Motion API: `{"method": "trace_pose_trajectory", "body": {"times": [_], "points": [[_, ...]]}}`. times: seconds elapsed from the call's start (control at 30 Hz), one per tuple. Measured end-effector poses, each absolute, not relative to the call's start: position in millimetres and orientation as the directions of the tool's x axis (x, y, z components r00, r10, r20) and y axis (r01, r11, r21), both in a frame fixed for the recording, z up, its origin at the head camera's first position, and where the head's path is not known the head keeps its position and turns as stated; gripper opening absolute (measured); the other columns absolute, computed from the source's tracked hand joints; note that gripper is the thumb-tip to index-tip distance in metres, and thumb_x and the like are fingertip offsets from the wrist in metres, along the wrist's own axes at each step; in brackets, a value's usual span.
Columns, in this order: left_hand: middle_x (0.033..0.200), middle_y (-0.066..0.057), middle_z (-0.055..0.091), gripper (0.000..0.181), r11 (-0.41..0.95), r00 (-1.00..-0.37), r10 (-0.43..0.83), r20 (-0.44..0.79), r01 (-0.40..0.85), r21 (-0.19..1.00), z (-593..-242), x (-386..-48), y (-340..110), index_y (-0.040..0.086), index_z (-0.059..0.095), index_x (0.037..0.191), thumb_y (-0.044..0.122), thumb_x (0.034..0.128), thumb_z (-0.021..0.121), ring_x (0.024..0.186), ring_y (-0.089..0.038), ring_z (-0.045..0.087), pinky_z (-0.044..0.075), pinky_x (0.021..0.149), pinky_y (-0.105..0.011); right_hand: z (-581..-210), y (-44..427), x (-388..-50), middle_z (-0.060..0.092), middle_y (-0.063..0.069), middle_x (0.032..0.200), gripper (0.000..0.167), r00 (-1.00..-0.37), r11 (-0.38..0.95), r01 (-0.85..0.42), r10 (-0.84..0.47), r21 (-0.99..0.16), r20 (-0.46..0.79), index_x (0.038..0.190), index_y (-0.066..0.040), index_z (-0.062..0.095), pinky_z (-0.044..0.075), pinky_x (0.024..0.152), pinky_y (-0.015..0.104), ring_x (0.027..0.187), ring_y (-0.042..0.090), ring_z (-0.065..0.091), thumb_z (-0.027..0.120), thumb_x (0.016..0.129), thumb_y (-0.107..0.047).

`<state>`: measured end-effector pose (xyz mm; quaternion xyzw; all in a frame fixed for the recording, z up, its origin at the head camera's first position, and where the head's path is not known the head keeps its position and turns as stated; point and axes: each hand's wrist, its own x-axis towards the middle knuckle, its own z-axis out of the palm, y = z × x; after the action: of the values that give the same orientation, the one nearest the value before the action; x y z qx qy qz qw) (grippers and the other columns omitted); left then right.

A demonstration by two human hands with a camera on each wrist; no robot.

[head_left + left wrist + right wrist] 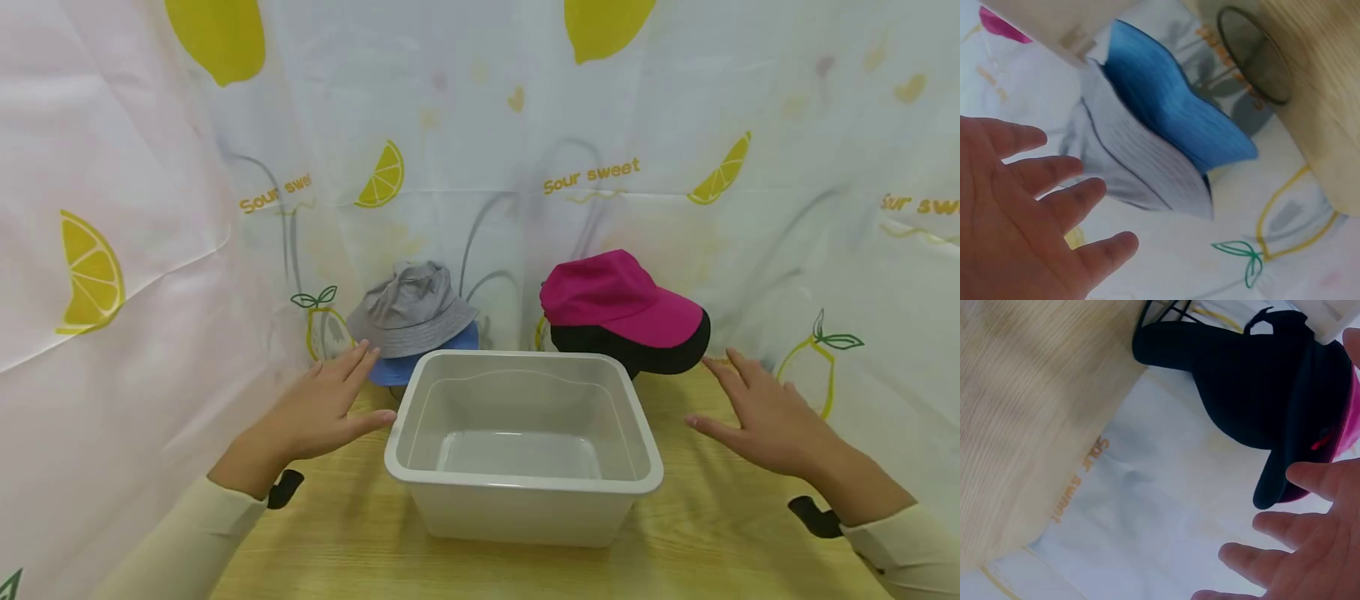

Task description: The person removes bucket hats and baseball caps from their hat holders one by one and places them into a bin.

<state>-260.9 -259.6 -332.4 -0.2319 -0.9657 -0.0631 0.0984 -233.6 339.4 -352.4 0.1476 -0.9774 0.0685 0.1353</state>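
My left hand (pixel 318 408) reaches forward with spread fingers beside a grey bucket hat (pixel 412 312). Under that hat is a blue bucket hat (pixel 408 364), seen more fully in the left wrist view. On the other side, my right hand (pixel 772 408) has its fingers extended near the brim of a pink cap (pixel 611 300). A black cap (pixel 1254 381) sits below the pink one. Between the hands stands a white plastic tub (pixel 525 508) with nothing inside. Neither hand holds anything; whether fingertips touch the hats is hard to tell.
The hats are behind the tub on a wooden table (pixel 337 533). A round dark wire rim (pixel 1254 56) shows under the blue hat, and black wire (pixel 1175 311) under the black cap. A lemon-printed curtain (pixel 450 100) hangs close behind and at the left.
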Motion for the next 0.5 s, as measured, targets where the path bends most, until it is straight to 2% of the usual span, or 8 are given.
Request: {"method": "trace_pose_trajectory", "body": {"times": [0.2,0.37,0.5], "points": [[0.173,-0.012,0.019,0.094,0.852,-0.842,0.486,0.237,0.517,0.090,-322.9,-254.7,-235.9,0.013,0.022,0.167,0.073,0.0978,0.048,0.157,-0.037,0.026,0.025,0.121,-0.066,-348.4,341.7,-235.5,0.035,0.038,0.154,0.092,-0.881,0.936,-0.345,-0.299,-0.067,0.367,0.153,-0.001,0.041,0.037,0.099,0.078,0.132,0.059,0.042,0.073,0.090,-0.060],[0.173,-0.011,0.017,0.094,0.833,-0.830,0.508,0.229,0.542,0.114,-316.4,-251.0,-218.0,0.012,0.020,0.167,0.072,0.0989,0.046,0.157,-0.035,0.027,0.030,0.122,-0.060,-343.3,343.8,-237.4,0.032,0.041,0.154,0.093,-0.885,0.947,-0.310,-0.255,-0.085,0.389,0.149,0.006,0.042,0.032,0.105,0.075,0.134,0.063,0.034,0.077,0.088,-0.055],[0.174,-0.010,0.012,0.095,0.825,-0.834,0.514,0.200,0.544,0.150,-314.9,-248.4,-206.4,0.013,0.017,0.167,0.074,0.0986,0.043,0.156,-0.035,0.028,0.031,0.122,-0.058,-338.0,345.9,-238.6,0.028,0.044,0.154,0.093,-0.898,0.958,-0.272,-0.219,-0.091,0.382,0.148,0.009,0.041,0.031,0.104,0.078,0.134,0.068,0.031,0.078,0.088,-0.051]]}}
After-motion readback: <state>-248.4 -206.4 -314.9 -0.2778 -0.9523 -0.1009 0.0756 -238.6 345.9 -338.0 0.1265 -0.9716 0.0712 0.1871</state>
